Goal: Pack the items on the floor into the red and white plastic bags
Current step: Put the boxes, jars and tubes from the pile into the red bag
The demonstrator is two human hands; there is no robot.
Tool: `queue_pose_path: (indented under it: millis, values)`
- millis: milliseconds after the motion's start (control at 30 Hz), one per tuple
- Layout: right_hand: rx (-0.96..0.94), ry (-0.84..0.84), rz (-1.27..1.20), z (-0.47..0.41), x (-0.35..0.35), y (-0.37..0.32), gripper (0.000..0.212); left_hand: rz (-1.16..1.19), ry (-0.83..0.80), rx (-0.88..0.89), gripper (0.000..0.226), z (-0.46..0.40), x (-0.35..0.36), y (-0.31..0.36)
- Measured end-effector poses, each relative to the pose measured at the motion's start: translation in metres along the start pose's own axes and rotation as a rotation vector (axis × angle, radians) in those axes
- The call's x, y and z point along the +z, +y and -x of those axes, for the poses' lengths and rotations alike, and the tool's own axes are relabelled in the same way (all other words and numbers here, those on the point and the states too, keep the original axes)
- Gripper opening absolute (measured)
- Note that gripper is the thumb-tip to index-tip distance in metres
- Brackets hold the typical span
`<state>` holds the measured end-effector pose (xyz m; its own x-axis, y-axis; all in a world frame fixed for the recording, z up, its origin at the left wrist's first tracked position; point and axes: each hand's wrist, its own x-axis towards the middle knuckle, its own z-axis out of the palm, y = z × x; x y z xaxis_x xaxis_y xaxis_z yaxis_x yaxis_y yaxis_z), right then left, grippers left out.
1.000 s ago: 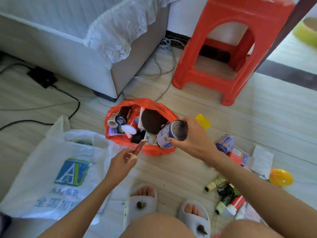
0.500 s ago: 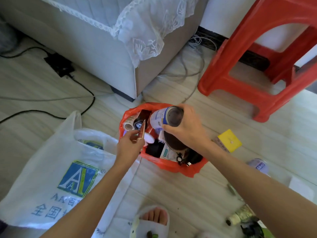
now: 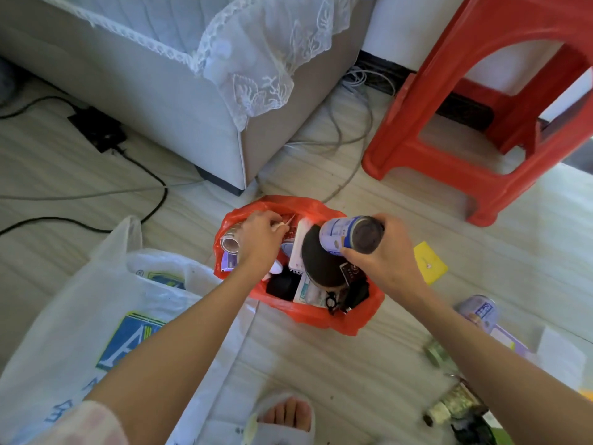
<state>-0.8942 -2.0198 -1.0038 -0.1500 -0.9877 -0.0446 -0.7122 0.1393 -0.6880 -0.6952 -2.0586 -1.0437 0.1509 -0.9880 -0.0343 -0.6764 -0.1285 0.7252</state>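
My right hand (image 3: 382,261) grips a blue and white can (image 3: 348,234), fingers curled round its end, holding it tipped on its side just above the open mouth of the red plastic bag (image 3: 321,311). My left hand (image 3: 260,242) reaches into the far left part of the same bag, fingertips pinching a small slim item (image 3: 286,223) too small for me to identify. Inside the bag I see a roll of tape (image 3: 230,242) at the left edge, a dark round object (image 3: 321,266) under the can, a white packet (image 3: 308,293) and other items crowded together.

Left of the red bag, the white plastic bag (image 3: 83,316) with a blue logo lies slumped on the floor, its mouth facing the red one. On the right, a yellow card (image 3: 430,263) lies flat, and nearer me a second can (image 3: 478,311) and some small bottles (image 3: 454,403) sit loose on the floor. Beyond stand a red plastic stool (image 3: 481,101) on the right and a grey sofa (image 3: 154,91) draped with lace, black cables (image 3: 150,175) running along the floor at the left. A slippered foot (image 3: 285,419) shows at the near edge.
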Motion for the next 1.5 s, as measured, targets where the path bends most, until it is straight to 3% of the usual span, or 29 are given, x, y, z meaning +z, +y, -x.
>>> queue_pose_path:
  millis: [233, 367, 433, 533, 700, 800, 933, 1100, 1200, 1367, 1500]
  values:
    - [-0.091, 0.039, -0.033, 0.006, 0.003, -0.007, 0.059, -0.075, 0.028, 0.140, 0.025, -0.021, 0.001, -0.020]
    - [-0.136, 0.030, -0.072, 0.011, 0.005, -0.020, 0.062, -0.347, -0.172, 0.137, 0.042, -0.050, -0.006, -0.022]
    - [-0.167, -0.003, -0.097, 0.013, 0.007, -0.027, 0.063, -0.422, -0.207, 0.181, 0.030, -0.061, -0.007, -0.017]
    - [-0.244, -0.042, -0.111, 0.010, 0.014, -0.036, 0.063, -0.274, -0.138, 0.130, 0.018, -0.074, -0.022, -0.011]
    - [-0.375, -0.041, -0.116, 0.003, 0.027, -0.054, 0.065, -0.263, -0.168, 0.307, 0.015, -0.080, -0.051, -0.004]
    - [-0.533, -0.080, -0.014, -0.002, 0.043, -0.067, 0.066, -0.194, -0.135, 0.310, 0.015, -0.084, -0.056, 0.001]
    - [-0.583, -0.157, 0.173, -0.016, 0.069, -0.068, 0.066, -0.095, -0.141, 0.214, 0.016, -0.088, -0.059, 0.000]
    - [-0.623, 0.039, 0.538, -0.035, 0.083, -0.059, 0.059, 0.026, -0.274, 0.128, 0.012, -0.081, -0.056, -0.009]
    - [-0.630, 0.080, 0.735, -0.039, 0.085, -0.056, 0.054, -0.118, -0.352, 0.154, 0.016, -0.075, -0.058, -0.017]
    - [-0.565, 0.014, 0.790, -0.036, 0.089, -0.056, 0.072, -0.305, -0.487, 0.100, 0.015, -0.057, -0.072, -0.046]
    - [-0.508, 0.027, 0.811, -0.033, 0.095, -0.057, 0.043, -0.381, -0.440, 0.083, 0.020, -0.052, -0.081, -0.068]
